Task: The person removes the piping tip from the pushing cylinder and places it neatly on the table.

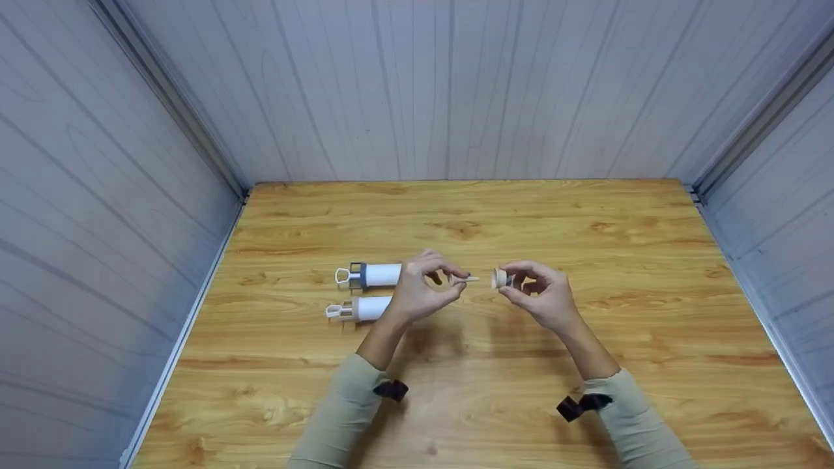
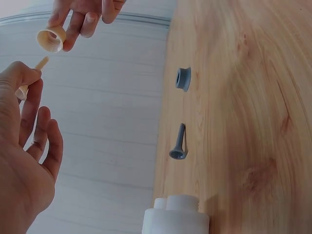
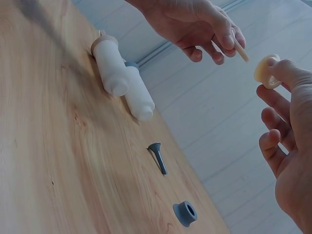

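My left hand (image 1: 422,290) pinches a small beige piece between thumb and index finger; it has a thin stem (image 1: 474,279) and a flared end. The stem points right, toward the other hand. Opposite it, my right hand (image 1: 546,296) grips a beige flared ring (image 1: 499,278) between thumb and fingertips, its wide opening turned to the stem. In the left wrist view a short gap separates the stem tip (image 2: 44,62) from the ring (image 2: 51,39). Both pieces are held above the table.
Two white bottles lie left of my left hand, one with a dark blue collar (image 1: 383,275), one with a beige collar (image 1: 373,308); each has a white loop at its end. A grey flared stem piece (image 2: 179,144) and a grey ring (image 2: 183,79) rest on the wooden table (image 1: 456,404).
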`<state>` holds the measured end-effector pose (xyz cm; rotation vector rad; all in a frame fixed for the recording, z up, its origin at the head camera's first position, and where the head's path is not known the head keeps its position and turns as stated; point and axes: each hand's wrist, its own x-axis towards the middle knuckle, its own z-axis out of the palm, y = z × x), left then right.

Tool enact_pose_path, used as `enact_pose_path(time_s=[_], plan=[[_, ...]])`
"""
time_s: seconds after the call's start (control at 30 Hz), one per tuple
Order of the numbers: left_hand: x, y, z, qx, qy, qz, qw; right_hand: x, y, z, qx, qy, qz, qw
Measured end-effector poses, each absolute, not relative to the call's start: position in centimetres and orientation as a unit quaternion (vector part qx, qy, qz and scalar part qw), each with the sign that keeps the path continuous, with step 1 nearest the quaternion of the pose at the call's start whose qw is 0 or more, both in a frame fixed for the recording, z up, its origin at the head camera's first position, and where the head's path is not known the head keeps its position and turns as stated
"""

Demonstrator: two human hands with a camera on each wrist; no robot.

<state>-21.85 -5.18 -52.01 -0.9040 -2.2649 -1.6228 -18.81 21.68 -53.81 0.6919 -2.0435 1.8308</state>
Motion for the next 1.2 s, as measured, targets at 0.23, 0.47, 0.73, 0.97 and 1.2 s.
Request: enact_pose_path(time_s=[0.23, 0.47, 0.73, 0.97, 1.2], plan=[[-21.8, -4.5, -52.4, -0.296, -0.784, -0.542, 0.07, -18.9, 21.9, -54.0, 0.248, -0.717, 0.632, 0.159], [-21.8, -4.1, -53.1, -0.276, -0.784, -0.556, 0.026, -18.8, 22.3, -54.5, 0.239, -0.728, 0.625, 0.151], [-22.2, -3.7, -54.0, -0.264, -0.789, -0.555, 0.017, -18.6, 22.9, -55.0, 0.232, -0.729, 0.63, 0.135], [-22.2, -3.5, -54.5, -0.269, -0.804, -0.53, 0.006, -18.3, 23.6, -55.6, 0.206, -0.737, 0.634, 0.113], [-22.3, -3.1, -55.0, -0.268, -0.807, -0.526, 0.013, -18.1, 24.4, -56.4, 0.201, -0.746, 0.625, 0.109]])
